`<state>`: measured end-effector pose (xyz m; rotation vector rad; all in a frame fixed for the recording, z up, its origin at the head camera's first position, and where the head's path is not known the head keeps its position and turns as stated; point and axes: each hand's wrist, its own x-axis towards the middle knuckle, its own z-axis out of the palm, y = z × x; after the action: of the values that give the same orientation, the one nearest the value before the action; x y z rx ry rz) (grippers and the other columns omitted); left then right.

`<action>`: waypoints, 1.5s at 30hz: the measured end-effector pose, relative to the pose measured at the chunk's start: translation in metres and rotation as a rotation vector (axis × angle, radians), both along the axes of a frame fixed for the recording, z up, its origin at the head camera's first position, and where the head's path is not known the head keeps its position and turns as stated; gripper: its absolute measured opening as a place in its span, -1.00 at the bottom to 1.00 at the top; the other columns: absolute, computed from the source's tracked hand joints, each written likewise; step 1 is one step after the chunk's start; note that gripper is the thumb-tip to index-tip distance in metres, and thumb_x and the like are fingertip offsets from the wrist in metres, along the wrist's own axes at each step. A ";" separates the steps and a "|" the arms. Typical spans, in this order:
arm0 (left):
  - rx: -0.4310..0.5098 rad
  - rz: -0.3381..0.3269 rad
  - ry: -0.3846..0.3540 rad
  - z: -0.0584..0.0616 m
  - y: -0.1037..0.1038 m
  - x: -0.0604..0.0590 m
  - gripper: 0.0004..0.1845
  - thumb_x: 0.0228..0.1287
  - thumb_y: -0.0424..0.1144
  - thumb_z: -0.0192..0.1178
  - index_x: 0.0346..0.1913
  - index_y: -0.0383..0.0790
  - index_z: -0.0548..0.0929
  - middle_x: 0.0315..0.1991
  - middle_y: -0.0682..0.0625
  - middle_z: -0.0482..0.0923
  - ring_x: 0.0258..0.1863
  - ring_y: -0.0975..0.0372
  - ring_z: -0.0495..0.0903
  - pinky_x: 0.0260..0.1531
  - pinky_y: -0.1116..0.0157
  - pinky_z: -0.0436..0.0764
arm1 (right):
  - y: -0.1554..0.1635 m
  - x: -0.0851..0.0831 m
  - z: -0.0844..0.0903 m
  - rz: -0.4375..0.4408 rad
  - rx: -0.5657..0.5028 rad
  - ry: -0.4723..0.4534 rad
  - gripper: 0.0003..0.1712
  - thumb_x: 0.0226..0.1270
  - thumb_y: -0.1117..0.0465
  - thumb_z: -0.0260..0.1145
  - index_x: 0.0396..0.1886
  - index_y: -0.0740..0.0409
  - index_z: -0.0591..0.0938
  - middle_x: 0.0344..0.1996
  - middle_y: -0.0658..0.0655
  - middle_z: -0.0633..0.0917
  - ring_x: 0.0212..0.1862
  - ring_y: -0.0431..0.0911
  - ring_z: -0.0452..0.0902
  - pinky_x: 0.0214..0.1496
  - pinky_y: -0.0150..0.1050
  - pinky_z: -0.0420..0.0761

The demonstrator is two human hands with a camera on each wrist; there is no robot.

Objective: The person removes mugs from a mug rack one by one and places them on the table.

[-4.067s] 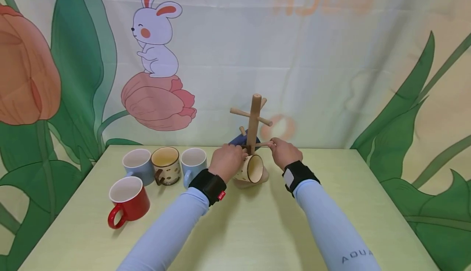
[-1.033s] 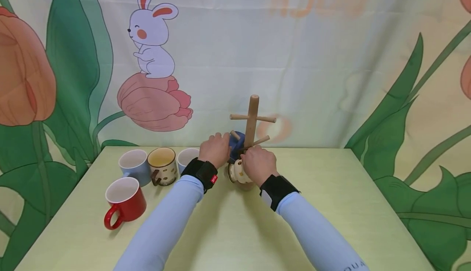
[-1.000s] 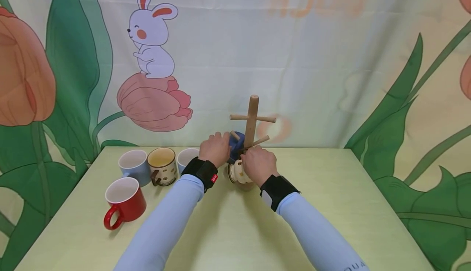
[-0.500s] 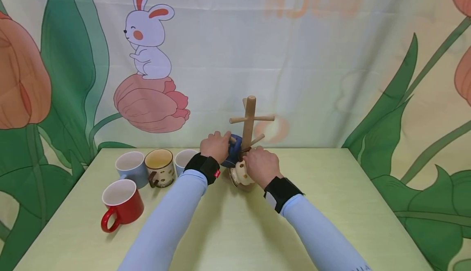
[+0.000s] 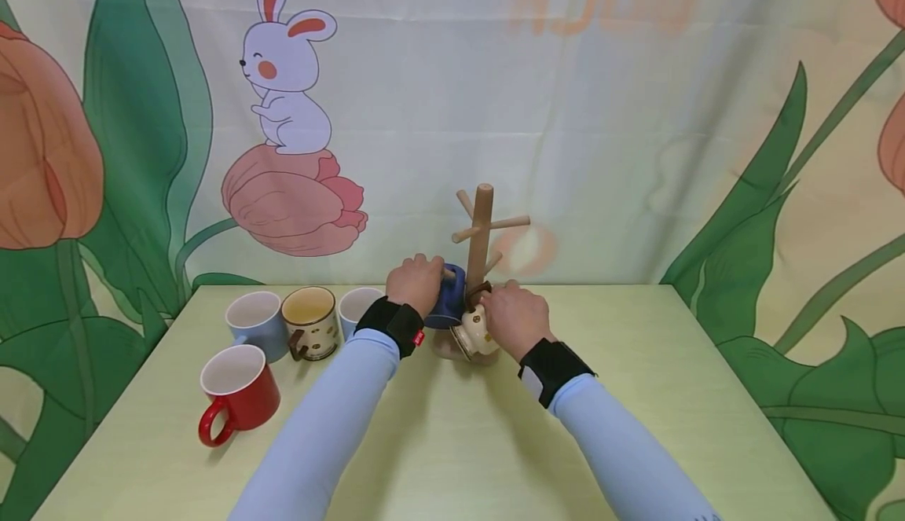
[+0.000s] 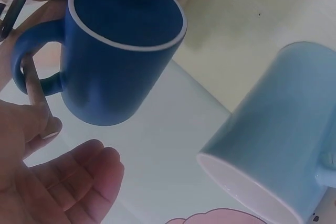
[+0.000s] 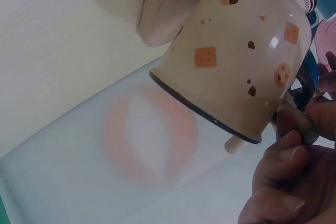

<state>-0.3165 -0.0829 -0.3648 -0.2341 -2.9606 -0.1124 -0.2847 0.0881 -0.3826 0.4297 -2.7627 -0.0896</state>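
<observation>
A wooden mug tree [image 5: 479, 250] stands at the back middle of the table, its upper pegs bare. A dark blue mug [image 5: 451, 299] hangs by its handle on a lower left peg [image 6: 33, 80]. My left hand [image 5: 415, 285] pinches that peg's end between thumb and finger, the other fingers loosely spread below the mug. On a lower front peg hangs a cream mug [image 5: 478, 334] with cookie prints and a brown handle, tilted mouth to the left. My right hand [image 5: 519, 318] pinches this peg's end [image 7: 302, 124] beside the handle.
Left on the table [image 5: 452, 458] stand a red mug [image 5: 243, 395], two light blue mugs, one [image 5: 263, 328] at the far left and one [image 5: 356, 313] partly behind my left hand, and a printed cream mug [image 5: 316, 328]. A printed cloth [image 5: 601, 152] hangs right behind the table.
The mug tree has turned counterclockwise seen from above, bringing the blue mug forward and the cream mug rightward. Earlier my right hand held a right-hand peg; it has since moved to the cream mug's peg.
</observation>
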 end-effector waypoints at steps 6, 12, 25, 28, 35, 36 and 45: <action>0.005 -0.017 0.037 0.001 0.001 0.002 -0.78 0.54 -0.27 0.00 0.03 -0.22 0.63 -0.17 -0.22 0.62 -0.17 -0.03 0.64 -0.26 0.02 0.66 | 0.007 -0.003 0.001 -0.007 -0.037 -0.027 -0.57 0.50 -0.01 0.19 -0.43 0.24 0.65 -0.60 0.12 0.46 -0.63 0.01 0.53 -0.63 -0.06 0.57; -0.009 -0.038 0.092 0.002 0.005 0.008 -0.77 0.53 -0.31 0.00 0.02 -0.24 0.65 -0.22 -0.23 0.62 -0.22 -0.03 0.65 -0.32 0.03 0.67 | 0.014 -0.007 0.001 -0.026 -0.063 -0.050 -0.57 0.50 -0.03 0.19 -0.41 0.24 0.65 -0.58 0.14 0.47 -0.61 0.04 0.56 -0.59 -0.03 0.59; -0.013 -0.039 0.075 -0.001 0.008 0.019 -0.77 0.53 -0.26 0.05 0.07 -0.26 0.62 -0.21 -0.21 0.63 -0.23 -0.01 0.66 -0.32 0.07 0.68 | 0.026 -0.009 0.000 -0.045 -0.175 -0.057 -0.60 0.51 -0.01 0.18 -0.40 0.21 0.60 -0.55 0.16 0.47 -0.59 0.06 0.55 -0.59 -0.03 0.55; 0.012 -0.031 0.077 -0.002 0.005 0.021 -0.78 0.51 -0.24 0.08 0.03 -0.28 0.62 -0.23 -0.21 0.62 -0.25 -0.02 0.65 -0.34 0.05 0.67 | 0.029 -0.008 -0.001 -0.063 -0.263 -0.091 -0.61 0.49 -0.05 0.20 -0.30 0.21 0.64 -0.47 0.18 0.53 -0.53 0.05 0.57 -0.55 -0.04 0.55; 0.065 -0.015 0.085 -0.004 -0.007 0.032 -0.69 0.44 -0.09 0.19 -0.06 -0.32 0.65 -0.27 -0.20 0.58 -0.25 -0.03 0.62 -0.34 0.03 0.65 | 0.044 0.000 -0.008 -0.153 -0.597 -0.164 -0.24 0.34 -0.38 0.17 0.09 0.21 0.61 -0.11 0.29 0.64 -0.23 0.15 0.63 -0.26 0.07 0.58; 0.065 -0.019 0.080 -0.005 -0.009 0.035 -0.66 0.43 -0.07 0.20 -0.02 -0.32 0.65 -0.25 -0.20 0.58 -0.24 -0.03 0.62 -0.32 0.03 0.65 | 0.046 0.001 -0.009 -0.156 -0.626 -0.171 -0.20 0.32 -0.40 0.17 0.12 0.22 0.59 -0.09 0.30 0.63 -0.21 0.17 0.63 -0.24 0.09 0.57; 0.090 -0.055 0.034 -0.011 -0.014 0.067 -0.51 0.35 0.04 0.26 0.05 -0.36 0.61 -0.13 -0.28 0.59 -0.16 -0.07 0.62 -0.26 -0.04 0.65 | 0.062 0.008 -0.036 -0.186 -0.812 -0.337 -0.06 0.43 -0.33 0.07 0.36 0.44 0.35 0.14 0.49 0.52 0.15 0.29 0.51 0.10 0.19 0.49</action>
<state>-0.2494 -0.0974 -0.3760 -0.3023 -2.9073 -0.2451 -0.2762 0.1497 -0.4186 -0.0406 -2.8294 1.1025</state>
